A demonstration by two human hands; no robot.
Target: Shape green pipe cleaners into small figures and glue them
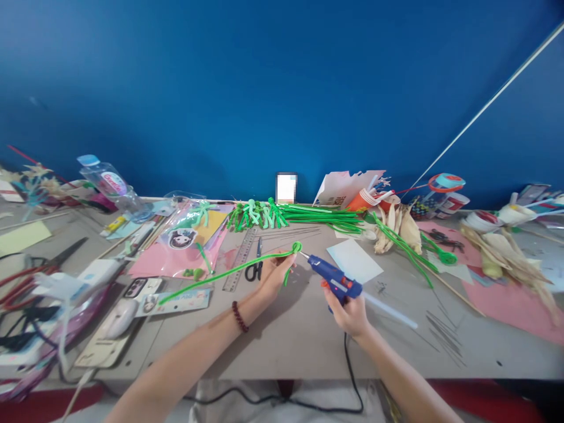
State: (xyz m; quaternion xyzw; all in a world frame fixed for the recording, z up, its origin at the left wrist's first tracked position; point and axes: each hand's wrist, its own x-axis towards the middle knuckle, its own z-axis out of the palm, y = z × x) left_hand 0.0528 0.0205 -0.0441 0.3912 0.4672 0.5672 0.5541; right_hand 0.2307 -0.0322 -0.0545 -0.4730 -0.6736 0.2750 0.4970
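Observation:
My left hand is closed on a bright green pipe cleaner, whose long end trails to the left and whose other end is bent into a small loop. In my right hand is a blue hot glue gun, with fingers wrapped round its handle. Its metal nozzle points left and comes close to the looped end; whether they touch I cannot tell. A clear glue stick sticks out of the gun's back. Behind both hands lies a bundle of green pipe cleaners.
Black scissors and a clear ruler lie left of my left hand. A white card rests behind the glue gun. Thin wires lie at right. Further left are a power strip and a plastic bottle. A black cord hangs at the front edge.

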